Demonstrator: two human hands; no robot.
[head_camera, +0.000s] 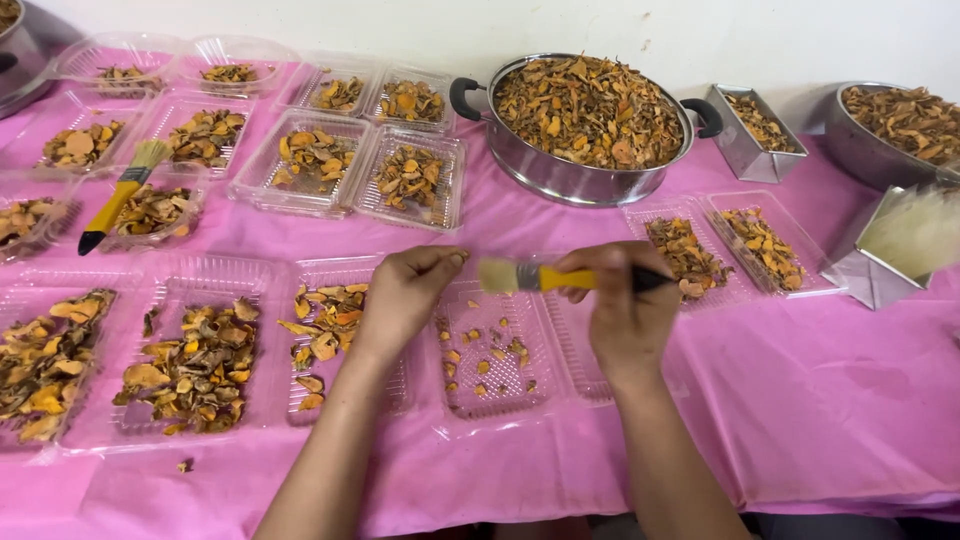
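**Brushing a dried slice held over the clear tray**

Fingers of the left hand (405, 290) are pressed together on a small orange dried slice (458, 257), pinched at the fingertips. The right hand (622, 300) is wrapped around the black-and-yellow handle of a brush (540, 278), held level, its pale bristles pointing at the slice and just beside it, perhaps touching; I cannot tell which. Judging by this, the step in hand is cleaning one piece, and the next move calls for short, light strokes with a steady pinch so the slice does not slip.

Below both hands lies a clear tray (495, 395) with a few scattered bits on the pink table (800, 400). Fuller trays lie to the left, a second brush (120, 195) rests further off, and a steel pot (585, 125) heaped with slices stands behind.
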